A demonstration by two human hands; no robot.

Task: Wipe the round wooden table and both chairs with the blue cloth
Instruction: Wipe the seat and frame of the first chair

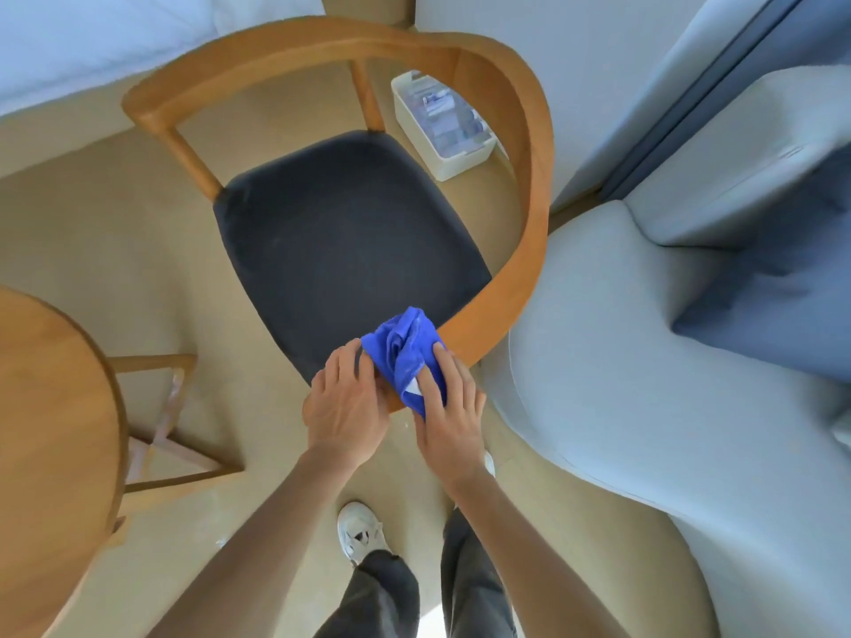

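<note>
A wooden chair (529, 145) with a curved armrest rail and a dark seat cushion (345, 237) stands in front of me. The blue cloth (407, 356) is bunched over the near end of the rail. My right hand (449, 421) lies flat on the cloth and presses it onto the wood. My left hand (345, 407) sits beside it, fingers curled at the cloth's left edge and the end of the rail. The round wooden table (50, 430) shows at the left edge. Only one chair is in view.
A pale grey sofa (644, 361) with a blue-grey cushion (773, 292) stands close on the right. A white storage box (442, 122) lies on the beige floor behind the chair. A white bed (92, 39) is at the top left. My legs and shoes are below.
</note>
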